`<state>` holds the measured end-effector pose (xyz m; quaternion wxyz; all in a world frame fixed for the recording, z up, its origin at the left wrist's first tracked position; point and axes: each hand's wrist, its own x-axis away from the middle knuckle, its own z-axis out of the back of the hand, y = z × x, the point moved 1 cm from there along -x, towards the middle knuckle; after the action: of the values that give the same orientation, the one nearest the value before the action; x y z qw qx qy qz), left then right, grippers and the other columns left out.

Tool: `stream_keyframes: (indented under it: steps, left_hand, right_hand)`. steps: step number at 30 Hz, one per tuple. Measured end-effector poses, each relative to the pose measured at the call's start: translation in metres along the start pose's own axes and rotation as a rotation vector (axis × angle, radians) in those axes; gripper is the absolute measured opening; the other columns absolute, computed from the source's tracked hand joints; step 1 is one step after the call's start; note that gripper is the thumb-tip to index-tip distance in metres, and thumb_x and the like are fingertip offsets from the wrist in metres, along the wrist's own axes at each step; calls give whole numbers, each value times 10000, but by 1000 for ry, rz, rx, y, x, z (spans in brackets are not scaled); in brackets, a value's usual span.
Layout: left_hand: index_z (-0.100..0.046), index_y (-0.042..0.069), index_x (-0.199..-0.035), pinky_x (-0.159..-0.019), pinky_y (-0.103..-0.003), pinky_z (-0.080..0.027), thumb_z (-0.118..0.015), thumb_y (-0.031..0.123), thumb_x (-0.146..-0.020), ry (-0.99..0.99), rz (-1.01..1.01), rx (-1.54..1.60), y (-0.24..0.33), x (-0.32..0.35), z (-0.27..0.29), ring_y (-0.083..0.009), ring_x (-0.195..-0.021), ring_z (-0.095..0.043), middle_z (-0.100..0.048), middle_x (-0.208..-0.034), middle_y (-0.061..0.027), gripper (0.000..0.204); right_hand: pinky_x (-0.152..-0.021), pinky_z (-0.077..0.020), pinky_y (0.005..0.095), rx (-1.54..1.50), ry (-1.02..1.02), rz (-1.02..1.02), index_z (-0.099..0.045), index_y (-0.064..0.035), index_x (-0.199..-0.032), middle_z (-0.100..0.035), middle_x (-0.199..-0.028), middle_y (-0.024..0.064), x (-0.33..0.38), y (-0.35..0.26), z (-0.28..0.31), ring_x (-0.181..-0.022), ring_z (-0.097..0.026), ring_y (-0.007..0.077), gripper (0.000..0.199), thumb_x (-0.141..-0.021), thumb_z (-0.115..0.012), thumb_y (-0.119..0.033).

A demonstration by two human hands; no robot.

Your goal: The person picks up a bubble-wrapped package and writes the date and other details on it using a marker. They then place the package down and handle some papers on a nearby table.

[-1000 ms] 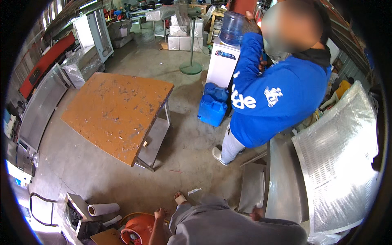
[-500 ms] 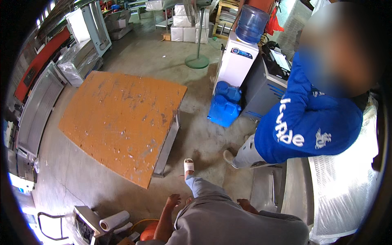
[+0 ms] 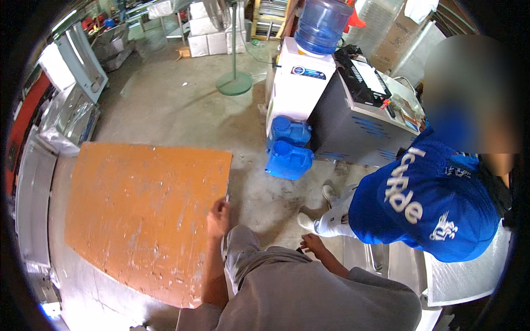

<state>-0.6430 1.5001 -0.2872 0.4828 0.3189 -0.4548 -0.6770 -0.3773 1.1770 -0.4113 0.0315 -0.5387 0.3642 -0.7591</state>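
Note:
My left hand (image 3: 218, 218) is raised by the right edge of a worn orange-brown tabletop (image 3: 149, 204), overlapping it in the view. Its fingers are curled, and nothing shows in them. I cannot tell whether it touches the table. Close to my right thigh, my right hand (image 3: 313, 244) has bent fingers beside a small dark thing (image 3: 300, 250), too small to name. Scuffs and small bits of debris mark the tabletop.
A person in a blue top (image 3: 419, 204) stands close on my right. Ahead are blue jugs (image 3: 289, 160), a white water dispenser (image 3: 301, 83) with a large bottle (image 3: 323, 27), a grey cabinet (image 3: 353, 129) and a green fan base (image 3: 234, 84). Silvery wrapped sheeting (image 3: 469, 270) lies at right.
I have stepped forward alongside the table, which now lies nearer on my left. My left hand has risen to its edge, and my right hand has come forward. The person now appears lower in view.

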Motion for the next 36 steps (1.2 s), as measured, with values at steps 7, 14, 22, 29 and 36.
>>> stream_keyframes:
  steps: [7,14,22,29,36]
  left_hand:
    - [-525,47,-1398,-683,-455,-549,-606,339,-1007,273,43,-189,-86,-134,-5,-371,-783,-712,-724,-909,-204,494]
    - [-494,59,-1415,-825,-548,-550,-558,390,-1015,256,115,-552,-127,-114,-3,-474,-1048,-664,-664,-1222,-256,522]
    - [-537,39,-1329,-836,-540,-535,-600,435,-980,165,227,-688,-112,-131,5,-447,-1029,-655,-672,-1140,-236,532]
    - [-629,10,-1185,-751,-494,-550,-572,178,-984,-27,-141,-347,-134,-200,-22,-417,-863,-697,-719,-1038,-212,267]
    - [-676,9,-1117,-722,-444,-561,-650,156,-931,-102,115,-655,-6,-306,-103,-360,-854,-729,-740,-947,-235,239]
  right_hand:
    - [-759,-574,450,-114,145,-81,-596,-12,-1269,-699,-1079,166,-12,-49,-2,-914,-706,286,416,-1024,-592,-347]
    - [-865,-553,469,1038,36,197,-650,-104,-1203,-738,-1118,111,-112,20,20,-1024,-702,336,408,-925,-611,-401]
    - [-625,-555,348,115,212,56,-678,-36,-1091,-699,-842,86,-159,-190,38,-713,-660,183,407,-983,-654,-427]
    - [-656,-549,321,-445,462,312,-635,-40,-1159,-704,-925,71,-160,-356,102,-808,-702,187,372,-1024,-613,-387]
    - [-708,-537,332,-334,1013,736,-696,-27,-1056,-724,-916,89,-188,-513,294,-819,-690,175,267,-1004,-635,-282]
